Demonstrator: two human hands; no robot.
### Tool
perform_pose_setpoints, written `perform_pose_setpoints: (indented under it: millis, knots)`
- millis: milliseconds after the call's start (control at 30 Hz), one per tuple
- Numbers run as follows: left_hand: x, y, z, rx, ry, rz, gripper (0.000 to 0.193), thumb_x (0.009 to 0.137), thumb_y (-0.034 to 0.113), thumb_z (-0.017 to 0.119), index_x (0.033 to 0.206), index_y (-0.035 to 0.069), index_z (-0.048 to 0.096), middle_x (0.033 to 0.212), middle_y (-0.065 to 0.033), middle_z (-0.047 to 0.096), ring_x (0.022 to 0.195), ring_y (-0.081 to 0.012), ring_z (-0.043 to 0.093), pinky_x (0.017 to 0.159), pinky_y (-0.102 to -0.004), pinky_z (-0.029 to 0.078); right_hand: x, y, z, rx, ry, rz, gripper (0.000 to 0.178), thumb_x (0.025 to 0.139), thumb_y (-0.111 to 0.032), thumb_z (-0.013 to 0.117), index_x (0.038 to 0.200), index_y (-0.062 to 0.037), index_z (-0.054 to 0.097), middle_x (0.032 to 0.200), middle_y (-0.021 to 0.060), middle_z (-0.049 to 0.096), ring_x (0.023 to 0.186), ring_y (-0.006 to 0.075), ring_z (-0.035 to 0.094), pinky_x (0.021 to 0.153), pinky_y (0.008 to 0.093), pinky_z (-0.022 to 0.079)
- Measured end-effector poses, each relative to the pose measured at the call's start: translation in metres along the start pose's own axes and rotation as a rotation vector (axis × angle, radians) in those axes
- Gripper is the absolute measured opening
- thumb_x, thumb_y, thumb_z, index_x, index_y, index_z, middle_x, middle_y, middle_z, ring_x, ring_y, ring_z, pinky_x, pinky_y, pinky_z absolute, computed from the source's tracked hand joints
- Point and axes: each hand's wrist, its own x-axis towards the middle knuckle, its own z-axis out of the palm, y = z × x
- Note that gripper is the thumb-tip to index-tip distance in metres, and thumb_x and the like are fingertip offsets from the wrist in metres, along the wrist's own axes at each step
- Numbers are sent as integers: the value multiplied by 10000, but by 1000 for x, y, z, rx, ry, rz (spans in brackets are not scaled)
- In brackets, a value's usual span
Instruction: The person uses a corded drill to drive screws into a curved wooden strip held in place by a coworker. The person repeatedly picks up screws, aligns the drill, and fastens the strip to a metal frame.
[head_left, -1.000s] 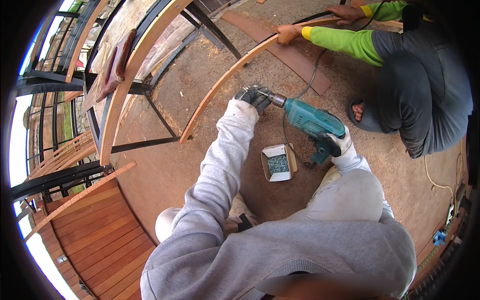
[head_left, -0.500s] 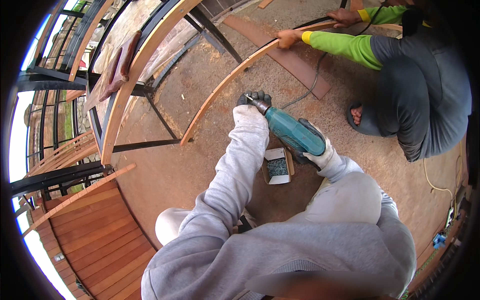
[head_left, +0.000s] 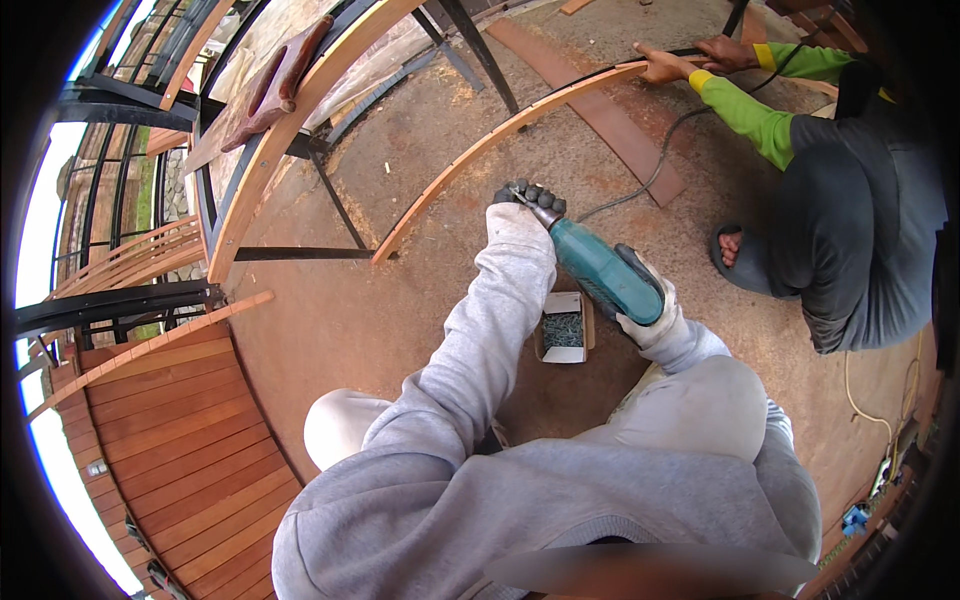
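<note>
A teal power drill [head_left: 608, 272] with a dark nose lies slantwise before me, its tip pointing up and left. My right hand [head_left: 655, 305], in a pale glove with dark patches, grips its rear end; the body hides some fingers. At the front, my left hand [head_left: 532, 197], in a dark-fingered glove, is closed around the bit, and a small shiny metal piece shows between the fingers. Whether that is only the bit or also a screw, I cannot tell. Below the drill, an open cardboard box [head_left: 589, 330] of grey screws [head_left: 562, 330] stands on the ground.
A curved wooden strip [head_left: 455, 172] arches ahead, its far part held by a co-worker's hands [head_left: 668, 66]. A handsaw [head_left: 285, 80] rests on the curved frame [head_left: 262, 165] at left. A brown board [head_left: 600, 125] and a cable [head_left: 668, 150] lie beyond; wooden decking [head_left: 190, 440] is lower left.
The whole view has shifted slightly. My hands stay on the drill, which now sits a little farther right in the picture. The co-worker still holds the strip.
</note>
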Motion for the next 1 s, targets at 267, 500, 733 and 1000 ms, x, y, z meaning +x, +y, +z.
perform_pose_setpoints:
  millis: [267,500,733,1000]
  knots:
    - [3,2,11,-70,45,62,236,966,251,504,810,83,557,739,-122,604,768,-339,623,747,-521,543,1,0,2,54,31,9,818,765,-198,778,1468,58,447,1418,225,580,1311,307,583,1106,387,447]
    - [10,15,6,33,76,31,189,980,225,482,968,48,545,880,-161,657,951,-402,679,882,-602,548,-1,3,-3,56,24,32,825,781,-210,783,1479,57,433,1418,212,584,1299,297,593,1103,379,446]
    - [19,19,4,137,99,67,180,979,203,448,998,50,541,871,-176,670,908,-412,681,831,-608,540,0,-1,-7,14,5,5,831,780,-207,795,1485,47,434,1398,185,601,1283,269,600,1094,360,446]
    - [27,19,-4,211,94,44,146,965,209,532,929,76,578,850,-164,657,902,-438,675,817,-607,559,-1,0,-4,82,37,41,829,779,-181,801,1489,39,434,1412,175,596,1277,258,605,1088,360,456]
